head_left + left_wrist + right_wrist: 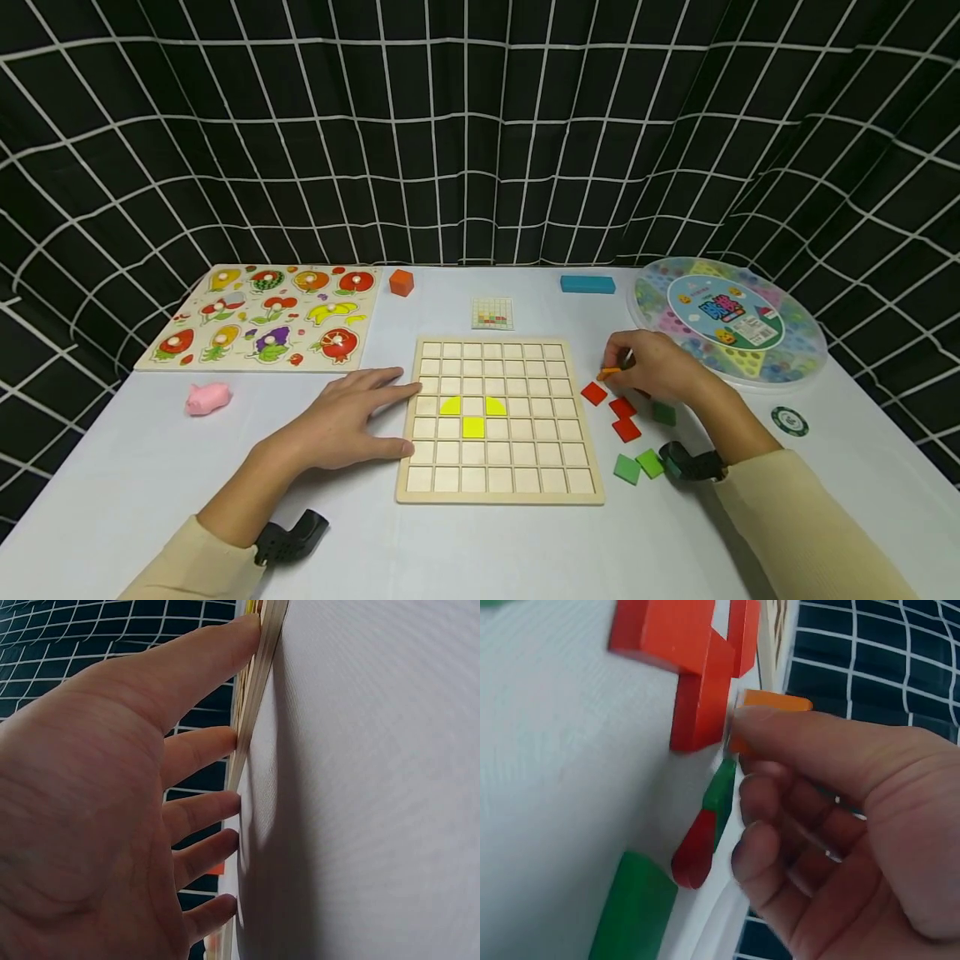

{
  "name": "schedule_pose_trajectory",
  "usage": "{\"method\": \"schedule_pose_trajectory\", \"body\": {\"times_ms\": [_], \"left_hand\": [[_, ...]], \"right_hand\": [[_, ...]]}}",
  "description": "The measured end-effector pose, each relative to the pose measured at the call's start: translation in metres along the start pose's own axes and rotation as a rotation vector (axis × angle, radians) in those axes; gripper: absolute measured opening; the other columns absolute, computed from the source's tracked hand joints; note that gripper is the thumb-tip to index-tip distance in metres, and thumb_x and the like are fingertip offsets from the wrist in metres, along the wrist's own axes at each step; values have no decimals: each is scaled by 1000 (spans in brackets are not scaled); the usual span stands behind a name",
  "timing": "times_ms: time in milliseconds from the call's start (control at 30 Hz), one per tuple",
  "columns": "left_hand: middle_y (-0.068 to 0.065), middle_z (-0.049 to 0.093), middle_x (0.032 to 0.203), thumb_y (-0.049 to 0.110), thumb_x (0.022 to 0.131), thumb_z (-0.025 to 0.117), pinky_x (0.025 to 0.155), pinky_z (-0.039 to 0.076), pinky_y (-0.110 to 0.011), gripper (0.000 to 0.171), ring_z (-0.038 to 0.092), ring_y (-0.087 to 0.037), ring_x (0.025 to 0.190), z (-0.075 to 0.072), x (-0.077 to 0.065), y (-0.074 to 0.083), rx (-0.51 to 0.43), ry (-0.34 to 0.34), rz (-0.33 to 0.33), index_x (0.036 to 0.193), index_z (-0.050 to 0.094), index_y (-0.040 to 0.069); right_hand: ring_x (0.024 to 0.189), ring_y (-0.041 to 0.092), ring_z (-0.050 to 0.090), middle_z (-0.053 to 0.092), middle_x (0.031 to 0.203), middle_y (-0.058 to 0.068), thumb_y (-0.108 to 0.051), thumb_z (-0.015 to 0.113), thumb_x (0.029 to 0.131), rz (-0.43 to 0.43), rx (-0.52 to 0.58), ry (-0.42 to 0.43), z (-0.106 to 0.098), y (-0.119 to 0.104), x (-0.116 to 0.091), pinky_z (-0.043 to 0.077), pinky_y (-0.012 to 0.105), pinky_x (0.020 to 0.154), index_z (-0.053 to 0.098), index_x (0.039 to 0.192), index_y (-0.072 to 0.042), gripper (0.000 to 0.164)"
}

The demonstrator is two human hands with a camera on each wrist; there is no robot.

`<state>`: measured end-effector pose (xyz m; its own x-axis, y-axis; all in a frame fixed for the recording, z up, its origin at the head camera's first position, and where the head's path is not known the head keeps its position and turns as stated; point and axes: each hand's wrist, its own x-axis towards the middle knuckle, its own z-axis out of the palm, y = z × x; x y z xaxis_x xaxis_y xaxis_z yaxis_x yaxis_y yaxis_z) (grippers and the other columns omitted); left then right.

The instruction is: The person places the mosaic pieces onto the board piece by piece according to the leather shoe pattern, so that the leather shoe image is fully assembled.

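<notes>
Nearest the camera, beige sleeves [810, 525] enter at the lower left and lower right of the frame, each with a black wrist device [292, 537] at the cuff. Hands are as follows. Left hand [345, 421], left of centre: fingers spread, thumb and index fingertip meeting the left edge of the wooden grid board [498, 497], remaining fingers over the white worktop [510, 550]. Right hand [652, 367], right of centre: thumb and index finger pinch an orange piece [776, 701], other fingers loosely curled.

Grid board lies flat at centre. Raised slats edge every cell; a yellow square [473, 427] and two curved yellow pieces [450, 406] sit in cells at its left half. Its right edge is separated from the red pieces [626, 430] by a narrow strip of worktop. Green pieces [627, 469] lie below the red ones; a dark green piece [663, 413] lies just beneath the right hand. Room rightward is limited by the round container [802, 342], at the upper right.

Beyond the board's top edge, at upper centre, lies a pattern card [492, 313], a small gap between. A wide band of worktop runs below the board's bottom edge, between the forearms.
</notes>
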<state>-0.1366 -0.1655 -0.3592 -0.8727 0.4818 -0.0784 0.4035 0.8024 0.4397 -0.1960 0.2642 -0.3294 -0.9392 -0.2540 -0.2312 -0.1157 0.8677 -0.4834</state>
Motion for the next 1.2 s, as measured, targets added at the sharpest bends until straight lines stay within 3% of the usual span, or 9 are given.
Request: {"method": "schedule_pose_trajectory", "body": {"times_ms": [200,333,533,733,933,1067,1200], "left_hand": [[-10,42,163,60,84,76,120,26,-67,80,33,-40,152,-1,-1,0,1,4,8,153,53,29],[-10,42,163,60,83,77,120,26,-67,80,33,-40,152,-1,-1,0,5,4,7,153,53,29],[-10,43,162,60,83,77,120,27,-66,80,33,-39,152,0,0,-1,-1,8,11,153,53,29],[-9,42,163,61,83,77,120,27,-66,80,33,-38,152,1,1,-1,5,6,8,153,53,30],[-9,42,163,60,84,77,120,27,-65,79,33,-37,153,2,1,-1,8,2,2,153,53,31],[-7,42,163,59,83,77,121,26,-65,78,32,-36,153,3,2,-1,7,-5,-9,153,53,31],[-6,41,164,58,83,77,122,24,-64,78,32,-36,153,3,2,-2,5,-12,-17,153,52,32]], "right_hand": [[86,24,57,69,98,9,-11,77,92,-98,31,105,4,-10,-1,53,30,65,73,114,-10,23],[85,23,58,73,98,8,-12,72,95,-152,72,120,8,-27,0,52,30,68,76,120,-9,25],[82,22,58,74,107,9,-14,66,99,-187,161,64,17,-60,4,53,31,62,76,123,-7,26],[91,20,63,75,116,8,-9,67,98,-282,193,-18,28,-93,7,56,30,72,79,116,-8,22],[82,15,65,75,104,5,-8,67,98,-347,230,-127,44,-120,12,59,27,73,78,118,-7,22],[79,15,60,71,91,0,-5,70,96,-384,231,-145,58,-132,16,53,26,72,77,109,-10,16],[75,16,62,69,85,0,-1,70,95,-383,273,-201,70,-142,17,56,27,68,77,99,-9,11]]}}
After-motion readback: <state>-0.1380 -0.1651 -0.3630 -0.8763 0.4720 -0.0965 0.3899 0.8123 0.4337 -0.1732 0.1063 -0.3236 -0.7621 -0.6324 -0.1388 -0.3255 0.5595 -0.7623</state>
